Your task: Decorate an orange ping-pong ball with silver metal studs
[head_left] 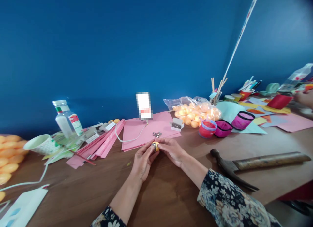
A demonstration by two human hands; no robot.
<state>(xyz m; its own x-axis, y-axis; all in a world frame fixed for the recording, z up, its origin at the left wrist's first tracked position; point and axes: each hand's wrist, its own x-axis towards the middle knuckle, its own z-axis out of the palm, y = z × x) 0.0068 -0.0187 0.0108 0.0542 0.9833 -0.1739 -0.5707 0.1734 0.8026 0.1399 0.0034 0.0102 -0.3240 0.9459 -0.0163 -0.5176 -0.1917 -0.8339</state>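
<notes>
A small yellow ball [156, 146] with dark metallic bits on its near side sits between my hands over the brown table. My left hand [143, 160] pinches it from the left, thumb on top of the metallic bits. From the other side my right hand [174, 151] closes thumb and fingertips on the ball; whether a tiny piece is also between them is too small to see. Just beyond my fingers, a little pile of shiny metal pieces, perhaps thumbtacks [157, 134], lies on pink paper sheets [132, 131]. An opened small box [177, 124] stands at the paper's right edge.
A claw hammer [266, 162] lies to the right. Behind are a plastic bag of orange balls [195, 111], a red tub [207, 128] and magenta rings [223, 127]. On the left stand a bottle [67, 119] and a paper cup [40, 144]. Another person's hand [304, 98] shows far right.
</notes>
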